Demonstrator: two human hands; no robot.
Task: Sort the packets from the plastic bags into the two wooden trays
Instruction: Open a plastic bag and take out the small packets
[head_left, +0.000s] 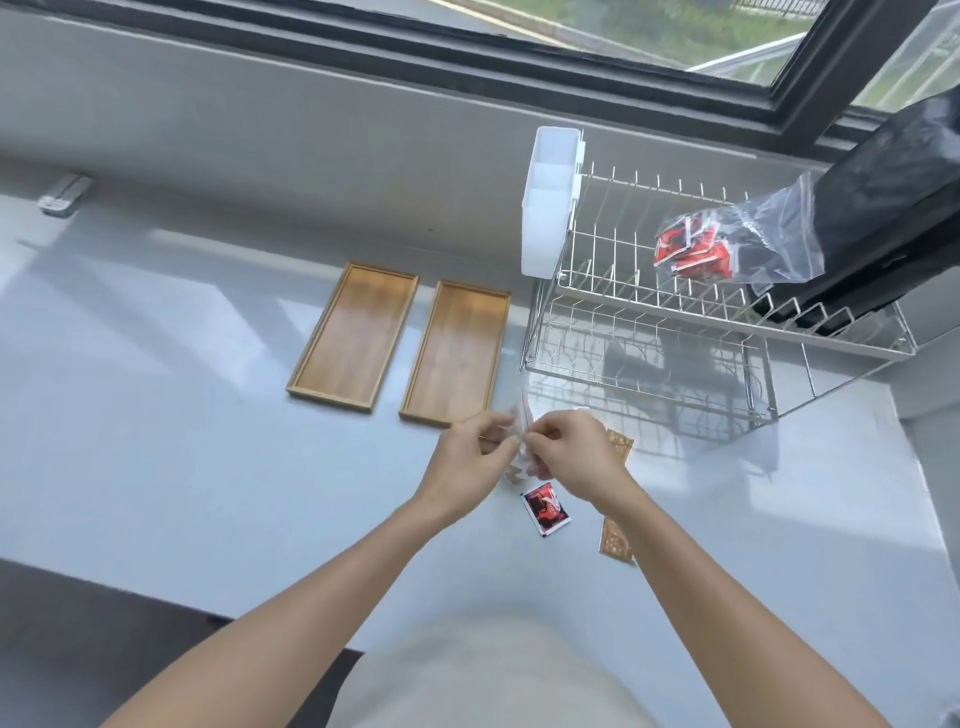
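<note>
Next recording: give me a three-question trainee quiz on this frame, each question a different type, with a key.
1. True or false: both wooden trays, the left tray and the right tray, already hold packets.
2. Multiple choice: where does the plastic bag of red packets rest? A) in the left tray B) on the dish rack C) on the windowsill
3. Fill in: the left hand and right hand together grip a clear ____ above the counter.

Key
1. False; both trays are empty.
2. B.
3. Plastic bag; a red and black packet and brown packets lie on the counter beneath the hands.
</note>
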